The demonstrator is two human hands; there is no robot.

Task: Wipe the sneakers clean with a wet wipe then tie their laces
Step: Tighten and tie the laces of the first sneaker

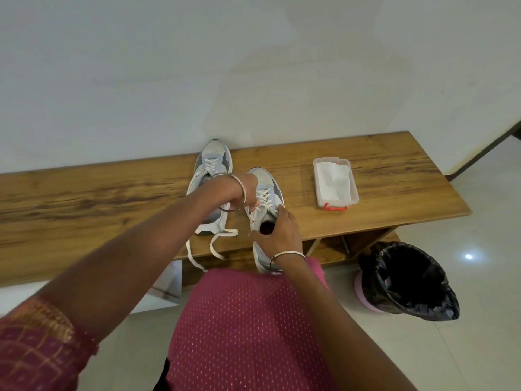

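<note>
Two grey and white sneakers stand on a wooden bench [394, 176]. The left sneaker [212, 162] points at the wall; its white laces [217, 244] trail loose over the bench's front edge. The right sneaker [267, 187] sits nearer me with its heel over the edge. My left hand [248, 193] reaches across and pinches that shoe's laces near the tongue. My right hand [277, 232] grips the right sneaker at its collar. A clear box of wet wipes [335, 180] lies to the right of the shoes.
A bin lined with a black bag [408, 280] stands on the tiled floor at the right, below the bench. A white wall runs behind the bench. My pink clothing fills the lower middle of the view.
</note>
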